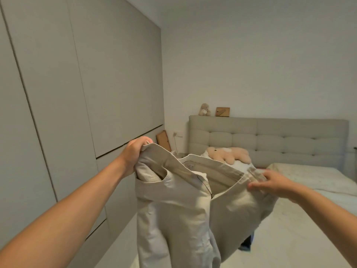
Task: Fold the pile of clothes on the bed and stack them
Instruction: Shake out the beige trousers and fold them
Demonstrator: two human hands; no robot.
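**Trousers up, waistband not yet squared**

Closest in, a pair of pale beige trousers [185,206] hangs in the air over the near left edge of the bed [289,229], fly unzipped, legs dropping out of the bottom of the view. The left hand [135,151] has its fingers [145,141] clamped on one end of the waistband, bunching the cloth high. The right hand [270,183] is at the other end; it is blurred, fingers spread and only lightly curled against the band, and I cannot tell whether it truly grips or just touches. That is the risk here: if the right side is not held, that end sags, the legs twist, and the fold comes out crooked. The bunch under the left hand could also trap a crease.

Just behind the trousers, a scrap of dark blue cloth [246,244] lies on the bed, mostly hidden; a trailing leg could drag it.

Further off, a plush toy [229,154] rests at the head of the bed, then the padded headboard [270,140], with a small teddy bear [204,109] and a wooden frame [222,112] on its top ledge.
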